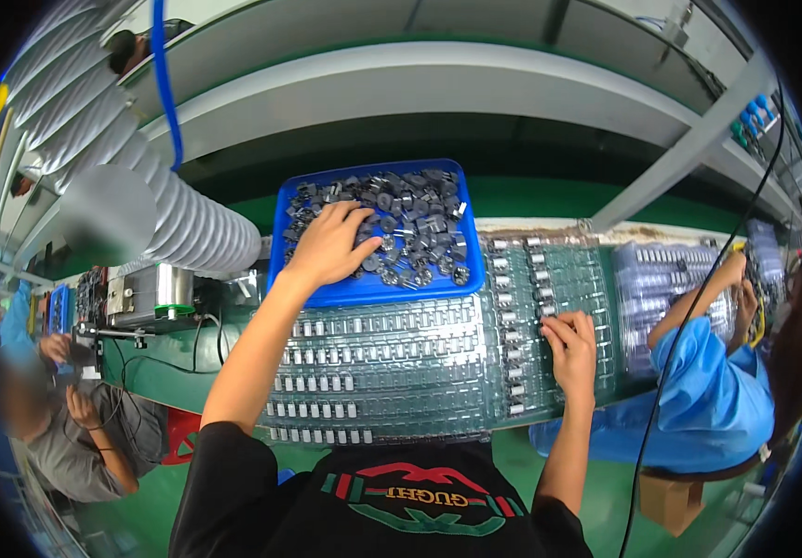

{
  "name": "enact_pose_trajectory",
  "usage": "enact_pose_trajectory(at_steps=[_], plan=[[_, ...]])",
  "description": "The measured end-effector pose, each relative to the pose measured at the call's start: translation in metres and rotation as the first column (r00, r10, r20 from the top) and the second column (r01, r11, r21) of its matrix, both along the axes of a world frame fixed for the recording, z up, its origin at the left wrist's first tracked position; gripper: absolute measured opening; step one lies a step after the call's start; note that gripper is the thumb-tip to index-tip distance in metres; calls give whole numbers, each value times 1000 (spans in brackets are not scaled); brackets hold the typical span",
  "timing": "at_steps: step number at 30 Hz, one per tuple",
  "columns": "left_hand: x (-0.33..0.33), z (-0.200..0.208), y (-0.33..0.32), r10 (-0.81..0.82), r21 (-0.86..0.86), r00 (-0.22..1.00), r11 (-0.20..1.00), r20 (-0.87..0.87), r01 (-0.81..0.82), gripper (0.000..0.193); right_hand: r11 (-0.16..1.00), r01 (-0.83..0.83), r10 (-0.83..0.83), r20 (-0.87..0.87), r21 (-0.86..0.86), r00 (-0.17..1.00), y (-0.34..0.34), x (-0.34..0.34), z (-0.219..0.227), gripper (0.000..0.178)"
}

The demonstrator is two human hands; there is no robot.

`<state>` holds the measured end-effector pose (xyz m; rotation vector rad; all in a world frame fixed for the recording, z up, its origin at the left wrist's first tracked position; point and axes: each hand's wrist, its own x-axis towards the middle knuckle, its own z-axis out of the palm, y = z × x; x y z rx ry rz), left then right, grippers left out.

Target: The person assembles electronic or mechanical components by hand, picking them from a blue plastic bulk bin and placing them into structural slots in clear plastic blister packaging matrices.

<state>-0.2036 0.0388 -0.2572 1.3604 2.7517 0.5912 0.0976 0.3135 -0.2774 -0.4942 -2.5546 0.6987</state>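
Observation:
My left hand point(331, 244) lies over a heap of small black plastic parts with metal pins point(427, 228), inside a blue tray point(392, 297). Its thumb stands apart from the fingers, and I see nothing held between them. My right hand point(572, 352) is pinched closed over a clear blister tray point(576, 270). Whatever its fingertips hold is too small and covered to make out. Two columns of small silver-and-black parts point(503, 292) sit in that tray's pockets, and the right fingertips are at the lower end of one column.
Nearer me, another clear blister tray point(420, 391) carries rows of small silver cylinders. A ribbed grey duct point(201, 228) and a small machine point(152, 293) stand at left. Stacked clear trays point(648, 312) and a blue-sleeved co-worker point(713, 391) are at right. A black cable point(671, 344) hangs down there.

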Motion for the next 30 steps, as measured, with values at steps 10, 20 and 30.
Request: enact_pose_trajectory(at_steps=[10,20,30], plan=[[39,14,-23,-75,53,996,996,46,73,32,998,46,-45,-27,48,999,1,2,-9,16],[-8,-10,-45,57,-20,984,998,-172,-61,31,995,-84,90,-137,46,987,-68,-18,27,24],[13,-5,-40,159,120,983,978,91,-169,18,792,-578,547,192,196,815,-199,-94,6,31]])
